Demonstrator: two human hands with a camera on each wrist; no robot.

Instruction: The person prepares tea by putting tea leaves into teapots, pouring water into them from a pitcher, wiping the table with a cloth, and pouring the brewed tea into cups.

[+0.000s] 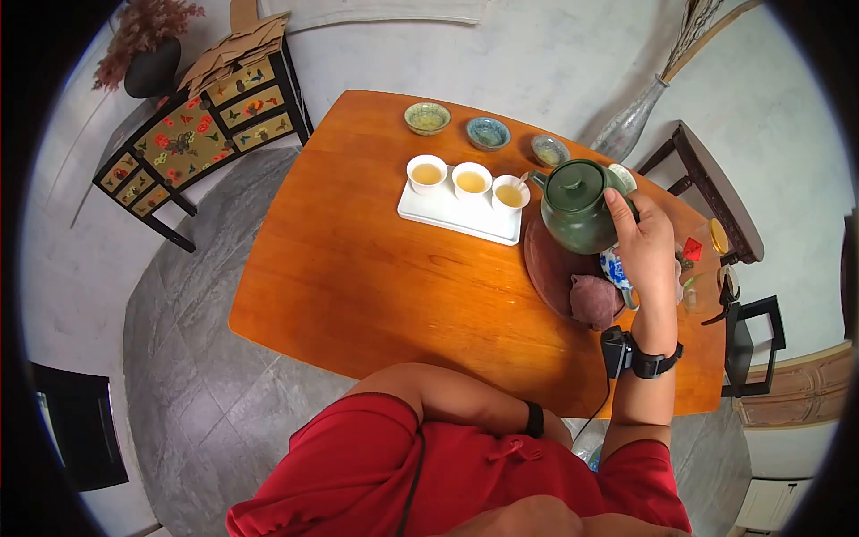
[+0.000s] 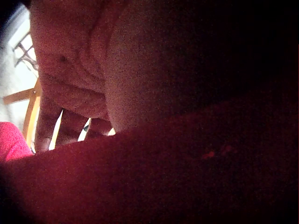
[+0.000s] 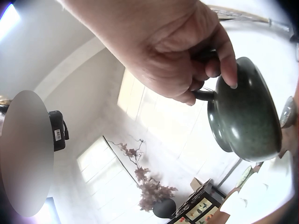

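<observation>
My right hand (image 1: 646, 246) grips the handle of a dark green lidded teapot (image 1: 577, 210), its thumb on top near the lid. In the right wrist view the fingers curl through the handle and the teapot tilts. The spout tip is right by the rim of a white cup (image 1: 511, 195) on the right end of a white rectangular tray (image 1: 452, 224). Two more white cups stand beside it, the left cup (image 1: 427, 170) and the middle cup (image 1: 472, 179), all with yellowish tea. Low against the red shirt, my left hand (image 2: 74, 70) shows its palm with fingers extended, holding nothing.
Behind the tray stand a green bowl (image 1: 427, 118), a blue bowl (image 1: 489, 133) and a grey bowl (image 1: 549, 150). A round reddish tray (image 1: 544, 277) carries a purplish cloth (image 1: 593, 302) and a blue-and-white vessel (image 1: 616, 267). A jar with a yellow lid (image 1: 718, 236) is rightward.
</observation>
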